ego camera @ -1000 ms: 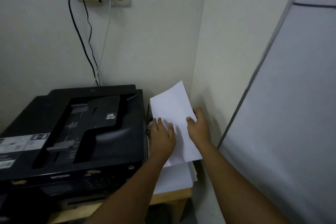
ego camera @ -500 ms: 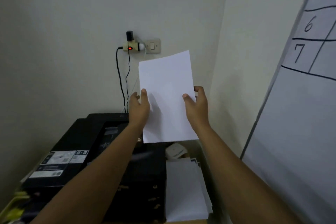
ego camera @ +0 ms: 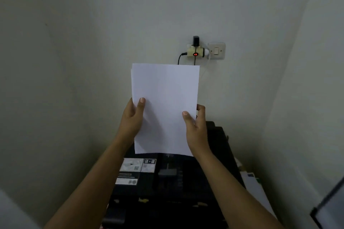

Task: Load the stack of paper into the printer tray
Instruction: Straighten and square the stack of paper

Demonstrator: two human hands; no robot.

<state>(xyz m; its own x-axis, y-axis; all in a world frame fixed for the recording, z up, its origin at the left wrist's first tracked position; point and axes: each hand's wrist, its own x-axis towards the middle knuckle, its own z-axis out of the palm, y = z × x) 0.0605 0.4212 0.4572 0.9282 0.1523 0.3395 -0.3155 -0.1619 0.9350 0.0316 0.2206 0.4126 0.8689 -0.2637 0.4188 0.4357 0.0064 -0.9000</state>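
A thin stack of white paper (ego camera: 165,98) stands upright in the air above the black printer (ego camera: 167,188). My left hand (ego camera: 133,119) grips its left edge, thumb on the front sheet. My right hand (ego camera: 196,128) grips the right edge the same way, a little lower. The sheets hide the back of the printer, so its rear tray cannot be seen. The printer's top with its white labels (ego camera: 136,170) lies below the paper's bottom edge.
On the wall behind are a plug adapter with a red light (ego camera: 195,52), black cables and a light switch (ego camera: 216,50). More white paper (ego camera: 255,188) lies right of the printer. A dark-framed board edge (ego camera: 329,204) juts in at the lower right.
Both hands carried the paper up from the pile beside the printer and left to above the printer's middle. The sheets are now squarer to the wall. The view swung left.
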